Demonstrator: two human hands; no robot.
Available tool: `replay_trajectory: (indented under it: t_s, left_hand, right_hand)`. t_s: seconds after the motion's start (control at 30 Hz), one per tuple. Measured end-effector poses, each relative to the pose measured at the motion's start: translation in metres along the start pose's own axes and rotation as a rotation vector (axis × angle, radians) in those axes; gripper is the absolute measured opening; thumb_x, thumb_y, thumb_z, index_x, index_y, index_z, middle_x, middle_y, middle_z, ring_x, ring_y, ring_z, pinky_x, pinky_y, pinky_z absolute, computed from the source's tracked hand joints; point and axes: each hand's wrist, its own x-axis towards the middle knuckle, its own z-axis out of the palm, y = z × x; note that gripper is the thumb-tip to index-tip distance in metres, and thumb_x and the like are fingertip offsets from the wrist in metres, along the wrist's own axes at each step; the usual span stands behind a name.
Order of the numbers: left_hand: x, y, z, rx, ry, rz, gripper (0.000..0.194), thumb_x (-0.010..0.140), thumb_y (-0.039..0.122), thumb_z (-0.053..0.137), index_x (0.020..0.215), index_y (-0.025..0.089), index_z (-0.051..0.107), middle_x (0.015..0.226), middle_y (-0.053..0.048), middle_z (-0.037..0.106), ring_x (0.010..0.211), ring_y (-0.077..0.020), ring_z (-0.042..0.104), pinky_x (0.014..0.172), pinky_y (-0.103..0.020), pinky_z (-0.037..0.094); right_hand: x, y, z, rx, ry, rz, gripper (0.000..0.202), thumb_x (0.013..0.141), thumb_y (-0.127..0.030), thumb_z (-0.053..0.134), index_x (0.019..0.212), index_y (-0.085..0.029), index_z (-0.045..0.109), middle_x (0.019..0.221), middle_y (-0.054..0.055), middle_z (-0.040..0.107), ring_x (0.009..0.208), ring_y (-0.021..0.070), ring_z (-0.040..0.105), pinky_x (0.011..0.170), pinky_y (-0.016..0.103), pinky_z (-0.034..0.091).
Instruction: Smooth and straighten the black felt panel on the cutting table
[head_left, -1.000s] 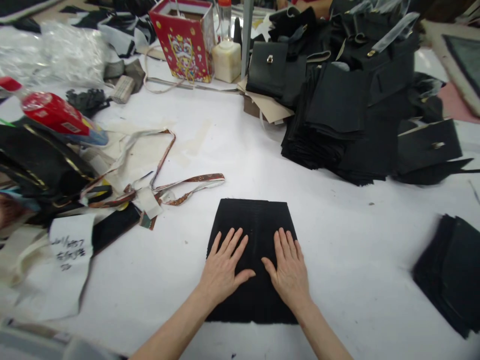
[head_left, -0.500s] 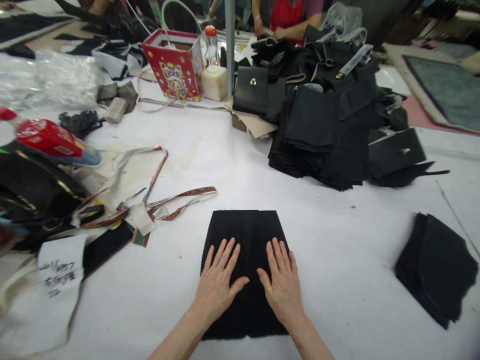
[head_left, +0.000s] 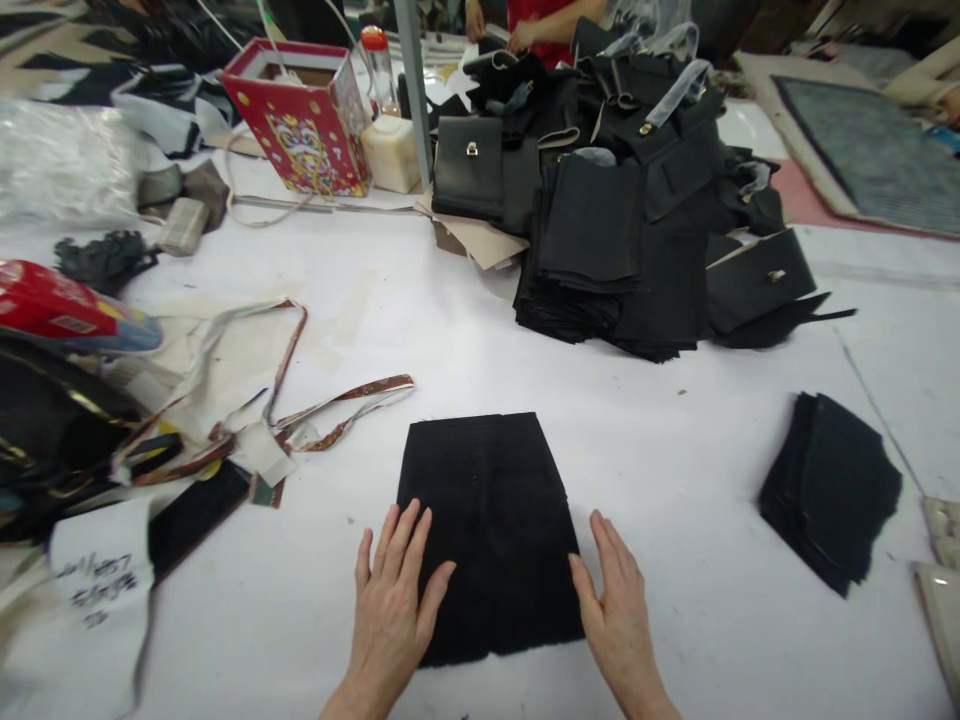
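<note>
1. Black fabric stack [head_left: 495,530] lies flat toward the near edge of the white bench [head_left: 705,620] in the head view.
2. Left hand [head_left: 394,610], fingers loosely spread, overlaps the stack's left side; right hand [head_left: 619,610], open and grasping nothing, has its thumb at the right side, contact unclear.
3. Squaring the sides seems the step in hand; the next move probably calls for light, even pressure inward.
</note>
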Motion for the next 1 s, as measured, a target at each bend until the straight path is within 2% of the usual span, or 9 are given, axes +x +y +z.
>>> replay_trajectory:
  t_s: [0.17,0.27,0.43,0.53,0.63,0.73,0.83,0.9,1.0]
  left_hand:
    - [0.029,0.004,-0.004,0.034,-0.022,0.008,0.067,0.089,0.037,0.051,0.147,0.021,0.023,0.153,-0.007,0.033,0.144,-0.0275,0.022,0.119,-0.050,0.011]
    - [0.044,0.004,0.008,0.051,-0.076,0.005,0.068,0.090,0.041,0.049,0.148,0.022,0.020,0.155,-0.006,0.029,0.145,-0.0284,0.019,0.119,-0.052,0.012]
    - [0.049,-0.009,0.042,0.083,-0.165,0.020,0.070,0.089,0.048,0.047,0.148,0.021,0.019,0.156,-0.006,0.027,0.145,-0.0297,0.019,0.115,-0.053,0.025]
    - [0.047,-0.014,0.050,0.096,-0.196,0.017,0.070,0.089,0.048,0.047,0.148,0.020,0.021,0.156,-0.006,0.025,0.145,-0.0300,0.017,0.115,-0.052,0.029]
    - [0.047,-0.015,0.049,0.108,-0.185,0.020,0.069,0.089,0.048,0.047,0.148,0.021,0.021,0.156,-0.007,0.025,0.145,-0.0300,0.019,0.114,-0.052,0.031]
    - [0.047,-0.012,0.041,0.134,-0.168,0.024,0.069,0.090,0.048,0.045,0.148,0.021,0.020,0.156,-0.007,0.026,0.144,-0.0295,0.021,0.113,-0.053,0.032]
    - [0.051,-0.006,0.027,0.167,-0.151,0.028,0.067,0.091,0.047,0.043,0.148,0.021,0.018,0.156,-0.006,0.024,0.144,-0.0283,0.023,0.112,-0.052,0.033]
    - [0.057,-0.001,0.019,0.175,-0.145,0.046,0.065,0.092,0.044,0.042,0.148,0.022,0.018,0.156,-0.004,0.023,0.144,-0.0277,0.022,0.113,-0.051,0.032]
    - [0.068,0.001,0.022,0.168,-0.138,0.081,0.062,0.092,0.039,0.042,0.148,0.023,0.018,0.156,-0.002,0.025,0.144,-0.0270,0.023,0.112,-0.049,0.033]
  right_hand:
    - [0.033,-0.038,-0.001,-0.050,-0.034,-0.092,0.054,0.098,-0.037,0.033,0.148,-0.021,0.018,0.153,0.008,0.027,0.141,0.0259,0.022,0.113,0.053,0.029]
    - [0.053,-0.054,0.008,-0.111,-0.024,-0.167,0.055,0.099,-0.035,0.031,0.148,-0.018,0.015,0.155,0.008,0.021,0.142,0.0261,0.019,0.115,0.051,0.026]
    - [0.072,-0.039,0.041,-0.301,-0.167,-0.318,0.062,0.096,-0.041,0.042,0.148,-0.020,0.017,0.155,0.007,0.023,0.143,0.0290,0.016,0.114,0.052,0.028]
    - [0.072,-0.024,0.056,-0.348,-0.215,-0.322,0.066,0.093,-0.043,0.046,0.148,-0.019,0.019,0.156,0.007,0.020,0.143,0.0303,0.014,0.113,0.052,0.029]
    - [0.070,-0.018,0.059,-0.358,-0.214,-0.324,0.066,0.093,-0.044,0.046,0.148,-0.018,0.019,0.156,0.006,0.018,0.143,0.0299,0.014,0.114,0.051,0.028]
    - [0.069,-0.022,0.053,-0.377,-0.209,-0.331,0.064,0.095,-0.045,0.042,0.148,-0.018,0.017,0.156,0.006,0.017,0.143,0.0297,0.012,0.114,0.053,0.025]
    - [0.070,-0.043,0.043,-0.413,-0.192,-0.333,0.063,0.096,-0.045,0.038,0.148,-0.018,0.016,0.156,0.007,0.017,0.143,0.0306,0.012,0.113,0.057,0.021]
    - [0.075,-0.066,0.040,-0.417,-0.187,-0.362,0.063,0.096,-0.045,0.038,0.149,-0.018,0.015,0.156,0.007,0.016,0.143,0.0297,0.012,0.114,0.055,0.020]
    - [0.089,-0.094,0.045,-0.398,-0.206,-0.440,0.063,0.096,-0.042,0.038,0.149,-0.018,0.014,0.157,0.005,0.014,0.144,0.0267,0.011,0.115,0.050,0.019]
